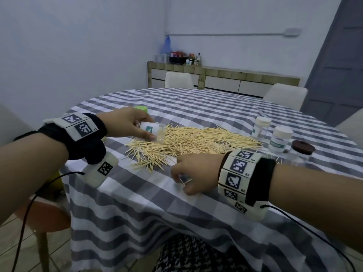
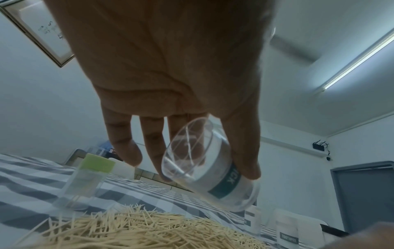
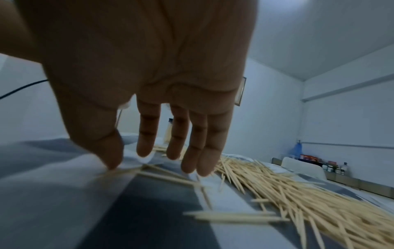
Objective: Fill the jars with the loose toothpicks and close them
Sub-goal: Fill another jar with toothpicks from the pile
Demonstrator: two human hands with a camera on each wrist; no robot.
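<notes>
A clear jar point(image 1: 152, 131) is held tilted in the left hand point(image 1: 125, 122) over the toothpick pile point(image 1: 196, 141); stray toothpicks point(image 1: 185, 181) near its near edge are touched by the right hand point(image 1: 196, 171).

Toothpicks point(image 1: 192, 142) cover the table point(image 1: 196, 107) left of three jars point(image 1: 280, 138).

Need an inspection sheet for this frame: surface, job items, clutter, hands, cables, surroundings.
Surface: grey-white checked tablecloth.
Job's things: toothpick pile mid-table; open jar tilted over it; green-lidded jar behind; two white-lidded jars and brown-lidded jar right, closed.
Clutter: nothing seen.
Grippers: left hand holds open jar; right hand, fingertips on stray toothpicks.
Cables: black cable off each wrist unit.
Surroundings: white chairs, sideboard with bottles, grey door.
</notes>
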